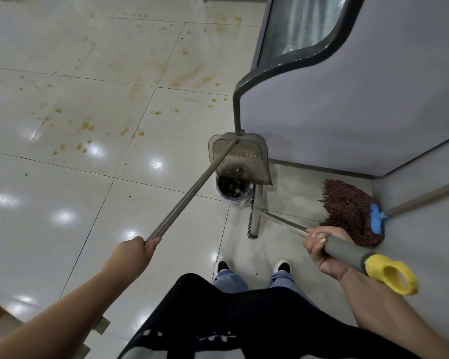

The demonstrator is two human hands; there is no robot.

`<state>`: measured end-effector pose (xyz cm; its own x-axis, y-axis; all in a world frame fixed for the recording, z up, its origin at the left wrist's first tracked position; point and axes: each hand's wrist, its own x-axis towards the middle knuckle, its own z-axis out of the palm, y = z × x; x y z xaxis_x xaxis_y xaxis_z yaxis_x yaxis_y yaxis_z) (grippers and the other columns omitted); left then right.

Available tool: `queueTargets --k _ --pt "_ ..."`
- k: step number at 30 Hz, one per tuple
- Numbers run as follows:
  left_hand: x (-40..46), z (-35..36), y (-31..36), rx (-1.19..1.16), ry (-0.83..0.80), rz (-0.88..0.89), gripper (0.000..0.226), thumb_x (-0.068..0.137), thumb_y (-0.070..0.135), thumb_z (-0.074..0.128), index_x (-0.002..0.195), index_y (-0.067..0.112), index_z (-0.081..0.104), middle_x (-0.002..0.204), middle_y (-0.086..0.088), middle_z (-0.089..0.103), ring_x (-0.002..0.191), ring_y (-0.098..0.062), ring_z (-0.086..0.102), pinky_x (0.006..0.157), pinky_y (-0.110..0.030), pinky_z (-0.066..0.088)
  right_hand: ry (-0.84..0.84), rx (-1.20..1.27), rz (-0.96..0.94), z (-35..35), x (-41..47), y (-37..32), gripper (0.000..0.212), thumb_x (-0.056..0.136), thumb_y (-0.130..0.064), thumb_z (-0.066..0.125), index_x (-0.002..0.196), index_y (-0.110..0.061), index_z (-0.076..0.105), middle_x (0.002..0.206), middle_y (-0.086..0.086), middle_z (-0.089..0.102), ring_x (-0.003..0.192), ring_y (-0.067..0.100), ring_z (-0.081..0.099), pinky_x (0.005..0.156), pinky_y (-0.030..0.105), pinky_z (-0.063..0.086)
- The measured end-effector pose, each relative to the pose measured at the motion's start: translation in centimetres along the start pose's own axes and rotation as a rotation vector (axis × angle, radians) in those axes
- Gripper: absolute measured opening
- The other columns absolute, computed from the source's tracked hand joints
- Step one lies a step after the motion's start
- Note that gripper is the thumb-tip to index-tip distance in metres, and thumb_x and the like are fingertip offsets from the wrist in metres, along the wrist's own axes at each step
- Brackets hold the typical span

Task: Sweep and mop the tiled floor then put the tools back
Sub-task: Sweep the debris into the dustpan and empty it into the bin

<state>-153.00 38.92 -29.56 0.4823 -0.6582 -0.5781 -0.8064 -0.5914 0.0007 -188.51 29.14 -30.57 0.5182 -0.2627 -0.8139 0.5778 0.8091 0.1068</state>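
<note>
Right hand (322, 251), at four o'clock, is wrapped round the grey foam grip of the broom (254, 218), just ahead of the yellow hanging loop; its bristle head stands on the floor (62, 177) near the feet. That padded grip looks the sure place to hold: the bare metal further down is probably slick. Left hand (134, 251), at seven o'clock, is closed round the thin pole of the dustpan (240, 159), which is tipped over a small bin (233, 194) at one o'clock. Both tools seem light and stiff, though the long pole likely makes the pan swing. A mop (350, 211) leans at three o'clock, its soft head probably heavier when wet. Yellow-brown stains mark the tiles at eleven o'clock.
</note>
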Motion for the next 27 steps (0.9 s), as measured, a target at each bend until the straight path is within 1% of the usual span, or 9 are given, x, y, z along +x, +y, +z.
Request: queueTargets --k 2,4,5,9,15,18,21,25,27 --pt "0.1 0.2 -0.2 -0.016 -0.004 0.009 0.047 0.097 0.046 0.034 0.067 0.010 0.038 0.059 -0.004 0.050 0.044 -0.016 0.048 0.042 -0.022 0.034 0.040 -0.009 -0.005 0.1 -0.1 0.1 0.045 0.029 0.024 0.075 0.049 -0.003 0.045 0.038 0.001 0.040 0.024 0.006 0.043 0.025 0.014 0.037" --pt "0.1 0.4 -0.7 -0.016 -0.005 0.009 0.047 0.096 0.047 0.034 0.067 0.010 0.038 0.059 -0.004 0.051 0.043 -0.016 0.048 0.041 -0.021 0.034 0.116 -0.035 -0.021 0.2 -0.1 0.2 0.024 0.064 0.008 0.058 0.054 -0.006 0.042 0.038 0.000 0.039 0.024 0.005 0.042 0.025 0.013 0.037" --pt "0.1 0.5 -1.0 -0.018 -0.003 0.009 0.047 0.096 0.047 0.035 0.067 0.010 0.038 0.059 -0.004 0.051 0.043 -0.016 0.049 0.042 -0.021 0.034 0.134 -0.031 -0.021 0.2 -0.1 0.2 0.022 0.072 0.001 0.050 0.052 -0.006 0.042 0.038 0.000 0.039 0.024 0.004 0.042 0.025 0.013 0.036" --pt "0.1 1.0 -2.0 -0.043 -0.009 0.021 0.047 0.096 0.047 0.036 0.068 0.009 0.040 0.060 -0.005 0.051 0.046 -0.019 0.050 0.044 -0.023 0.036 0.125 -0.013 -0.022 0.5 -0.3 0.7 0.024 0.068 -0.003 0.046 0.044 -0.004 0.044 0.037 -0.001 0.039 0.024 0.004 0.041 0.025 0.012 0.036" --pt "1.9 0.9 -1.7 -0.113 -0.096 -0.006 0.047 0.097 0.047 0.032 0.072 0.008 0.042 0.066 -0.009 0.055 0.050 -0.024 0.055 0.048 -0.026 0.047 0.151 -0.019 -0.029 0.3 0.4 1.1 0.056 0.094 -0.009 0.034 0.039 -0.002 0.046 0.037 0.000 0.038 0.024 0.004 0.041 0.026 0.011 0.036" --pt "1.7 2.0 -3.2 -0.077 -0.034 0.013 0.047 0.096 0.047 0.035 0.068 0.010 0.041 0.062 -0.007 0.054 0.047 -0.021 0.053 0.043 -0.025 0.041 0.165 -0.050 -0.031 0.1 0.5 1.1 0.052 0.095 -0.009 0.033 0.045 -0.004 0.047 0.037 -0.001 0.038 0.024 0.004 0.040 0.025 0.011 0.035" --pt "1.4 2.6 -4.3 -0.036 0.012 0.022 0.045 0.095 0.046 0.039 0.067 0.012 0.041 0.061 -0.004 0.050 0.055 -0.024 0.050 0.045 -0.028 0.032 0.162 -0.012 -0.002 0.0 0.6 1.0 0.057 0.094 -0.010 0.033 0.039 -0.002 0.047 0.036 0.000 0.039 0.024 0.004 0.041 0.026 0.011 0.035" --pt "2.3 2.1 -4.1 -0.005 0.002 0.045 0.046 0.095 0.049 0.037 0.071 0.010 0.044 0.062 -0.005 0.052 0.049 -0.019 0.048 0.042 -0.025 0.032 0.198 -0.010 0.044 0.3 1.0 0.7 0.048 0.090 -0.008 0.037 0.044 -0.004 0.046 0.036 0.000 0.040 0.023 0.004 0.041 0.026 0.012 0.036" --pt "2.4 2.1 -4.3 -0.009 -0.007 0.032 0.045 0.095 0.049 0.037 0.071 0.011 0.044 0.064 -0.005 0.052 0.052 -0.021 0.051 0.045 -0.026 0.034 0.179 -0.049 0.052 1.0 0.9 1.1 0.025 0.068 0.008 0.057 0.052 -0.006 0.045 0.037 -0.001 0.040 0.024 0.004 0.041 0.025 0.013 0.035"
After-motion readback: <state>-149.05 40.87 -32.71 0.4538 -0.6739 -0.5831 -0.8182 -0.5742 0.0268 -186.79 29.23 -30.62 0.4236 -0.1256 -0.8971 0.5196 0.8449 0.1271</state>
